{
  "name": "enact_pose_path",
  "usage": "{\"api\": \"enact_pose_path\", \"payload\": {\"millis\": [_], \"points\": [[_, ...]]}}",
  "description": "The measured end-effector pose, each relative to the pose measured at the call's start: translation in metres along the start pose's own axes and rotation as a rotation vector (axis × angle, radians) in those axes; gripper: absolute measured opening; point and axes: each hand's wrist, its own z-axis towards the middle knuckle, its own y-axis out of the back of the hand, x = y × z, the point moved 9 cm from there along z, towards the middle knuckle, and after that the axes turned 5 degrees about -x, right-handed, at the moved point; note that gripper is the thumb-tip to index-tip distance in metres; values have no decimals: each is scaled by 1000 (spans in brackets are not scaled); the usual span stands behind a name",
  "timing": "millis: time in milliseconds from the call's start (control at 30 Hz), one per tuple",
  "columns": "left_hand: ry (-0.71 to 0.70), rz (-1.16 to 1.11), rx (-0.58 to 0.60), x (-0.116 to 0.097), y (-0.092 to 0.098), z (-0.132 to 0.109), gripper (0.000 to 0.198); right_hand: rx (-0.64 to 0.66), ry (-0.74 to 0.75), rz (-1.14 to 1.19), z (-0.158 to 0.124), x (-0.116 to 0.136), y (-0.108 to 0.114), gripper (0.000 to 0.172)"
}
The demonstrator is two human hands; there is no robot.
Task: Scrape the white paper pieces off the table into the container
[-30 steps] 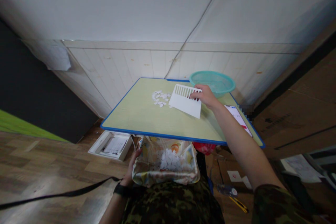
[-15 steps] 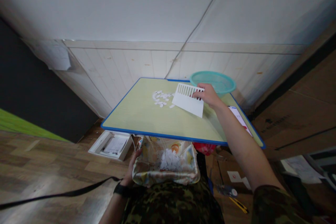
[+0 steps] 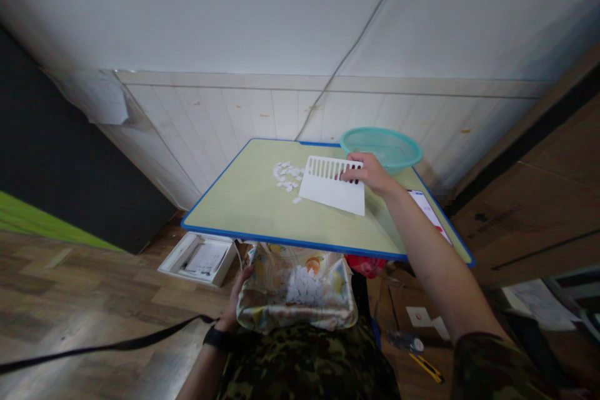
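My right hand (image 3: 370, 172) is closed on the slotted end of a white card (image 3: 332, 186) that lies on the pale green table (image 3: 253, 200). A small heap of white paper bits (image 3: 285, 174) sits just left of the card. Below the table's front edge, my left hand (image 3: 238, 292) grips the side of a patterned cloth bag (image 3: 295, 290) on my lap. More white bits lie inside the bag.
A teal plastic basin (image 3: 382, 147) stands at the table's far right corner. A phone (image 3: 429, 212) lies along the right edge. A white box (image 3: 199, 258) sits on the wooden floor at left; a yellow cutter (image 3: 424, 365) lies on the floor at right.
My right hand has turned and slid the white card slightly left and flatter on the table, nudging a few paper bits. The left hand and the bag have stayed put.
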Motion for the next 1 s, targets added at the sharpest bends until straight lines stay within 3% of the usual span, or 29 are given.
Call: {"api": "enact_pose_path", "payload": {"millis": [167, 367, 533, 1000], "points": [[-44, 22, 7, -4, 3, -1, 38, -87, 50, -29, 5, -8, 1, 28], [-75, 36, 0, -5, 2, -2, 38, -36, 35, -74, 5, -11, -6, 23], [-65, 35, 2, -5, 2, -2, 44, -68, 28, -3, 4, -8, -1, 23], [-21, 11, -3, -3, 0, -1, 47, 15, -47, 44, -1, -1, 0, 20]]}}
